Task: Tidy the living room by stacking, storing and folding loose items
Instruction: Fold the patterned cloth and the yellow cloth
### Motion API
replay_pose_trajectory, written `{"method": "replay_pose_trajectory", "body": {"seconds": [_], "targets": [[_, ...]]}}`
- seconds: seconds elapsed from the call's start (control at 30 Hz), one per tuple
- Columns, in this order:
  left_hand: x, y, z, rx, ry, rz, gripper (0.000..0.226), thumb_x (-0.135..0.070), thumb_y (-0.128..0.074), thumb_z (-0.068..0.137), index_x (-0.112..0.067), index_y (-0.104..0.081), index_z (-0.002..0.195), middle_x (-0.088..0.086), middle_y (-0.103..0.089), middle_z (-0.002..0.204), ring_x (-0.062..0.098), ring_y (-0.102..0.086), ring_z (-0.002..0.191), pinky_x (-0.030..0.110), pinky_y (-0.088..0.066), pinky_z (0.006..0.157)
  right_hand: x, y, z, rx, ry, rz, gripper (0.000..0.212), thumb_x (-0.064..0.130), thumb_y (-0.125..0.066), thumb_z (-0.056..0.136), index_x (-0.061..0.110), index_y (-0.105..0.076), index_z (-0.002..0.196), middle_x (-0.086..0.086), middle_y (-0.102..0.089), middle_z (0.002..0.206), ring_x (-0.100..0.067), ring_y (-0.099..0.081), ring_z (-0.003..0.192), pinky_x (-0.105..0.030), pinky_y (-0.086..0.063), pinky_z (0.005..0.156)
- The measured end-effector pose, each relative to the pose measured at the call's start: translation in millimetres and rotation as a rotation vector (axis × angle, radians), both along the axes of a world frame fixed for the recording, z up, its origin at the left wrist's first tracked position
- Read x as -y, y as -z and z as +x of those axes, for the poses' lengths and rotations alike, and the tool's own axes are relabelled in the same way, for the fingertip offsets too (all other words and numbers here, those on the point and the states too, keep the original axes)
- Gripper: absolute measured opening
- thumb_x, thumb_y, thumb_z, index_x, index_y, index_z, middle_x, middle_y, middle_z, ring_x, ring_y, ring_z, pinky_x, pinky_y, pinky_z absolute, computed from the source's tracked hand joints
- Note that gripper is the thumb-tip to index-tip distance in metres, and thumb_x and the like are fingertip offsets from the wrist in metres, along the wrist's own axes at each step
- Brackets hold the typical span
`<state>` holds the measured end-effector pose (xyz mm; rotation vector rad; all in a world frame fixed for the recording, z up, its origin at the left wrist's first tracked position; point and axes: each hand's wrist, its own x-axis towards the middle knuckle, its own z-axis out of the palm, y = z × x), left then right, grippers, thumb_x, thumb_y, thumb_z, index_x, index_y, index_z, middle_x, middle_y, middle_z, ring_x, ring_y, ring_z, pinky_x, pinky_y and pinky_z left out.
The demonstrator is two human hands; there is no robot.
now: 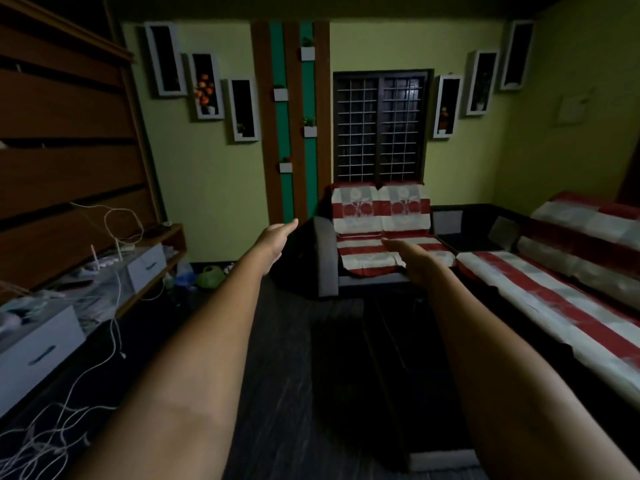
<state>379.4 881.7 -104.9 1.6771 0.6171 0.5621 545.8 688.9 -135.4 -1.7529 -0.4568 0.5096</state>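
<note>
Both my arms stretch straight out into a dim living room. My left hand [277, 242] is flat with its fingers extended and holds nothing. My right hand [410, 259] is also flat and empty, its fingertips pointing at the small sofa [377, 237] with a red and white striped cover under the window. A long sofa [554, 292] with the same striped cover runs along the right. Loose white cables [114, 327] hang from the TV unit [41, 355] on the left and pile on the floor at the lower left.
A dark low table [391, 341] stands on the floor ahead, between my arms and the sofas. A green bag [210, 276] and bottles [183, 273] lie on the floor by the far wall. A wood panel wall rises on the left.
</note>
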Motion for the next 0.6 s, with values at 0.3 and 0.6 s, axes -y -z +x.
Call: {"method": "replay_pose_trajectory", "body": {"seconds": [0.3,0.6], "targets": [[-173.5,-8.3,173.2,-0.031,0.0,-0.057,0.063,-0.046,-0.047,0.097,-0.013,-0.03,0.148,0.004,-0.031,0.154,0.024,-0.029,0.141,0.036,-0.025,0.113,-176.5,-3.9,214.2,0.048,-0.105,-0.04,0.083,0.064,-0.065,0.073,0.022,-0.042,0.14,-0.004,-0.037,0.149,-0.03,-0.033,0.138,-0.054,-0.02,0.114],[-323.8,16.5,365.4,-0.04,0.084,-0.042,0.06,-0.043,-0.045,0.098,-0.01,-0.03,0.147,0.006,-0.031,0.154,0.025,-0.028,0.142,0.036,-0.023,0.114,-312.3,11.2,352.3,-0.01,0.035,-0.068,0.072,0.048,-0.059,0.086,0.014,-0.035,0.145,-0.011,-0.026,0.155,-0.031,-0.024,0.142,-0.049,-0.016,0.117]]}}
